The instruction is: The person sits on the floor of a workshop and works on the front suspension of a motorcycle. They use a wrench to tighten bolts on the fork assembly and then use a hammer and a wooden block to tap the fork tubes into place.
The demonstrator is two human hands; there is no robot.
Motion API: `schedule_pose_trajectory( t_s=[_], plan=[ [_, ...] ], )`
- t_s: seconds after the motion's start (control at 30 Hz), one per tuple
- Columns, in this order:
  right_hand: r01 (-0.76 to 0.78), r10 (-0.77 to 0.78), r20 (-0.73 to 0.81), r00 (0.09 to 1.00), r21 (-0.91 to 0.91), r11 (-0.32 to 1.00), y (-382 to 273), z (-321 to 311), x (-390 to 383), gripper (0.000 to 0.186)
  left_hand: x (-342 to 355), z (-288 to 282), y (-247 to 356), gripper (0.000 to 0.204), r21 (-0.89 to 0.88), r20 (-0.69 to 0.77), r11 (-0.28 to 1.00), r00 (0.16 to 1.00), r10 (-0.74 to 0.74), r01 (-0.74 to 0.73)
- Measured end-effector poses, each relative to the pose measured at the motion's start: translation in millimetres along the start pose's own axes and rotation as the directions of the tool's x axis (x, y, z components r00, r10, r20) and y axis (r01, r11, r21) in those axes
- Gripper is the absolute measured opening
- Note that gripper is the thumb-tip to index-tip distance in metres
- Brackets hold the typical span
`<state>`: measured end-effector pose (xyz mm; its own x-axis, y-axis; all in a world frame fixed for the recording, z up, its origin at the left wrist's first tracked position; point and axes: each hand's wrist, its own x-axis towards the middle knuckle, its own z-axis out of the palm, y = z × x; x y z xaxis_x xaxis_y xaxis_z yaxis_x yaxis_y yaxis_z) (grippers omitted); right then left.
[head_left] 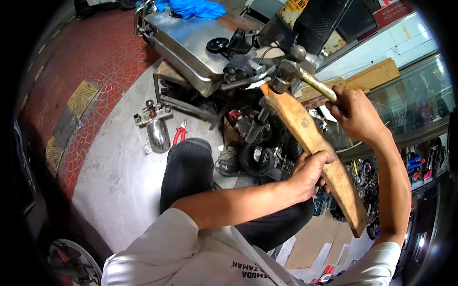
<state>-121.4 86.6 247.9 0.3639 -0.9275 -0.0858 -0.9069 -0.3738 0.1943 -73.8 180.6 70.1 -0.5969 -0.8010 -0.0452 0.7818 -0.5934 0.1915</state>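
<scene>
My left hand (307, 177) is wrapped round the middle of a long wooden board (301, 125), which slants from upper left to lower right in front of me. In my right hand (357, 114) is the pale handle of a ball-peen hammer (289, 69). The hammer's head is at the board's far upper end, its flat face turned down toward the wood; I cannot tell whether they touch. Beneath that end stands a dark metal part with a shaft (262, 113), partly hidden by the board.
A silver metal box (179, 55) with black parts on top stands ahead on a low stand. Red-handled pliers (180, 133) and a shiny metal cylinder with fittings (158, 136) lie on the grey floor. A glass-fronted case (410, 88) borders the right; cardboard (312, 240) lies below.
</scene>
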Motion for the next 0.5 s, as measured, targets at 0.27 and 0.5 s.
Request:
schedule_pose_trajectory(
  t_s=[0.27,0.5],
  plan=[
    [0.196,0.242,-0.565,0.789,0.605,0.772,13.6,-37.1,-3.1,0.028,0.3,-0.9,-0.6,0.027,0.007,-0.004,1.000,1.000,0.001,-0.001],
    [0.017,-0.019,-0.012,1.000,-0.171,0.985,-3.5,-5.6,-0.8,0.011,-1.1,4.8,10.7,0.024,0.029,-0.023,0.998,0.998,-0.058,0.059]
  ],
)
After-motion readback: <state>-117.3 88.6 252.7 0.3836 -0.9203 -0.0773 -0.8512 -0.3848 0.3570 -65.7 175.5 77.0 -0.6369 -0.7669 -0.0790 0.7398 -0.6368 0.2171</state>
